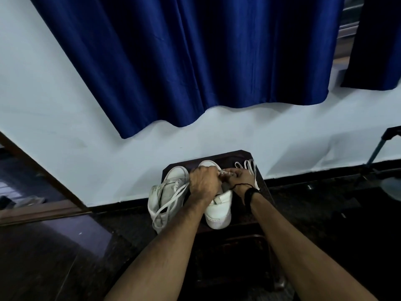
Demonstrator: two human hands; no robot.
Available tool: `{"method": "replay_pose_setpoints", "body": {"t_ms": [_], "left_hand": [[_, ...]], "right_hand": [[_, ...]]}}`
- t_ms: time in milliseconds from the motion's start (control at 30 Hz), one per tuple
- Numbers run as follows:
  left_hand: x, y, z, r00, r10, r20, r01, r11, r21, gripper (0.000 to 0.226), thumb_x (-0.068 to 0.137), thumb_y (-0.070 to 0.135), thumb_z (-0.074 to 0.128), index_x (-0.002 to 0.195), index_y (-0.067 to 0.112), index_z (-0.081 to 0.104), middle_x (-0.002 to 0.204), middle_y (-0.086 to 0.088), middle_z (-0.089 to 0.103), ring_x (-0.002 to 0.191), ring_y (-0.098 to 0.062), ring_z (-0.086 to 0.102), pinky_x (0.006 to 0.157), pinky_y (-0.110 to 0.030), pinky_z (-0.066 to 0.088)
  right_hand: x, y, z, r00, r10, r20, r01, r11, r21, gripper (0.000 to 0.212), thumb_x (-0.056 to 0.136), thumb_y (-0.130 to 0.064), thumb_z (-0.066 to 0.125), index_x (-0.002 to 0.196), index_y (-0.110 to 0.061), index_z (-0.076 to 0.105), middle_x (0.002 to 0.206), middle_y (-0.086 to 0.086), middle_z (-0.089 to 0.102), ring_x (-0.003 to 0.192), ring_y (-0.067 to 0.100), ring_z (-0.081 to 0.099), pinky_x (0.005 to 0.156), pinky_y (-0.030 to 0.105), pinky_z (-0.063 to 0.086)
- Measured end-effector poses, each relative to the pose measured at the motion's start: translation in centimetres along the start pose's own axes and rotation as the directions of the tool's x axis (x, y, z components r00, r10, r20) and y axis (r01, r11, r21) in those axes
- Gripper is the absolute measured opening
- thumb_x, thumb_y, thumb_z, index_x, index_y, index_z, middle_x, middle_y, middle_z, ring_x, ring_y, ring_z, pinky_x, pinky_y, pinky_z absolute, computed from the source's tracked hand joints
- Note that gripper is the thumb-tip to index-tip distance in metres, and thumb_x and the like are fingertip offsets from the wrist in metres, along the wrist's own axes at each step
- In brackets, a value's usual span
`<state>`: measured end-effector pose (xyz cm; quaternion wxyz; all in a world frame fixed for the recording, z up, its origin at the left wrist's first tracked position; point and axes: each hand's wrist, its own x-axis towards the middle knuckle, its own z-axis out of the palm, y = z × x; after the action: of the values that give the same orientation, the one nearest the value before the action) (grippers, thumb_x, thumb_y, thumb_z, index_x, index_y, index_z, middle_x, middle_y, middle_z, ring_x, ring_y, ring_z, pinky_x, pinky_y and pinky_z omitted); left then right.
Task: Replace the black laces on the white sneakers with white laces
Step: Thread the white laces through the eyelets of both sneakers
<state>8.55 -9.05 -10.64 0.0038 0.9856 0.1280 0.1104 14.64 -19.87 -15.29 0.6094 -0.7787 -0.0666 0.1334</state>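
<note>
Two white sneakers stand on a small dark table (238, 154). The left sneaker (167, 192) leans on its side with a loose white lace (171, 203) trailing over it. The right sneaker (219, 208) stands upright, heel toward me. My left hand (204, 183) and my right hand (239, 178) meet over its front, fingers curled, pinching a white lace end (224, 171) between them. Its eyelets are hidden under my hands. More white lace (249, 167) lies at the table's far right edge. No black lace shows.
A blue curtain (195, 61) hangs on the pale wall behind the table. A dark floor surrounds it, with a wooden door frame (43, 177) at the left and a dark stand with a blue-grey pole (377, 153) at the right.
</note>
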Motion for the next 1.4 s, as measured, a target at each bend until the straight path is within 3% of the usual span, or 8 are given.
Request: {"method": "replay_pose_setpoints", "body": {"t_ms": [267,433,967,1067,1167,1233,1300,1400], "left_hand": [[-0.5,0.3,-0.3,0.997,0.048,-0.064,-0.041,0.994,0.104,0.024,0.097,0.026,0.048,0.099,0.019,0.071,0.096,-0.009,0.071,0.097,-0.029,0.065,0.087,-0.037,0.043],[-0.5,0.3,0.0,0.998,0.024,-0.058,-0.013,0.983,0.181,0.029,0.098,0.031,0.041,0.101,0.025,0.07,0.098,-0.003,0.072,0.099,-0.024,0.064,0.087,-0.037,0.038],[-0.3,0.6,0.4,0.996,0.037,-0.077,-0.02,0.977,0.211,0.019,0.085,0.037,0.054,0.086,0.024,0.069,0.09,0.004,0.07,0.095,-0.018,0.062,0.082,-0.039,0.034],[-0.1,0.5,0.5,0.995,0.003,-0.097,0.018,0.977,0.215,0.017,0.078,0.039,0.061,0.078,0.024,0.07,0.083,0.005,0.07,0.088,-0.017,0.061,0.078,-0.038,0.035],[-0.2,0.5,0.5,0.994,-0.018,-0.107,0.038,0.98,0.194,0.023,0.075,0.043,0.062,0.08,0.022,0.071,0.088,0.005,0.07,0.091,-0.02,0.059,0.081,-0.039,0.036],[-0.6,0.5,0.0,0.995,-0.018,-0.093,0.036,0.981,0.189,0.028,0.077,0.042,0.059,0.093,0.022,0.07,0.101,0.003,0.068,0.103,-0.021,0.056,0.088,-0.041,0.034],[-0.9,0.3,-0.5,0.996,-0.043,-0.073,0.056,0.98,0.192,0.034,0.079,0.036,0.056,0.109,0.022,0.066,0.115,0.001,0.063,0.115,-0.022,0.05,0.095,-0.043,0.032],[-0.9,0.2,-0.6,0.989,-0.125,-0.074,0.138,0.969,0.204,0.044,0.078,0.033,0.059,0.12,0.021,0.059,0.121,-0.001,0.058,0.119,-0.023,0.047,0.104,-0.045,0.03]], "right_hand": [[-0.1,-1.0,-0.9,0.958,0.196,0.21,-0.245,0.939,0.24,0.073,0.079,-0.078,0.044,0.092,-0.015,0.077,0.095,0.007,0.075,0.091,0.023,0.07,0.086,0.037,0.055],[0.5,-1.5,-1.2,0.976,0.113,0.187,-0.172,0.925,0.338,0.007,0.086,-0.005,0.068,0.081,-0.001,0.071,0.1,0.022,0.069,0.091,0.03,0.066,0.091,0.038,0.052],[0.7,-2.4,-1.4,0.998,0.022,-0.067,-0.032,0.986,-0.162,0.024,0.096,-0.019,0.053,0.106,-0.005,0.07,0.113,0.018,0.067,0.112,0.033,0.059,0.083,0.026,0.043],[0.6,-3.3,-2.8,0.954,0.139,-0.266,-0.049,0.946,0.32,0.017,0.097,-0.016,0.052,0.087,-0.012,0.065,0.09,0.018,0.067,0.086,0.029,0.066,0.091,0.041,0.05],[0.8,-3.7,-4.4,0.98,0.152,-0.125,0.022,0.544,0.839,0.022,0.102,-0.01,0.044,0.079,-0.013,0.046,0.059,0.002,0.049,0.043,0.011,0.05,0.059,0.035,0.058],[0.7,-4.2,-6.0,0.989,-0.011,-0.149,0.096,0.808,0.581,0.021,0.101,-0.017,0.048,0.08,-0.014,0.048,0.061,0.001,0.051,0.048,0.009,0.049,0.054,0.029,0.05],[0.2,-4.3,-7.4,0.963,-0.267,-0.036,0.252,0.941,-0.225,0.014,0.096,-0.026,0.054,0.09,-0.013,0.057,0.084,0.008,0.065,0.073,0.02,0.061,0.068,0.029,0.044],[-0.7,-4.6,-8.1,0.949,-0.186,0.254,0.307,0.362,-0.88,0.037,0.09,-0.049,0.054,0.113,-0.021,0.06,0.118,0.009,0.064,0.106,0.03,0.061,0.084,0.035,0.046]]}}
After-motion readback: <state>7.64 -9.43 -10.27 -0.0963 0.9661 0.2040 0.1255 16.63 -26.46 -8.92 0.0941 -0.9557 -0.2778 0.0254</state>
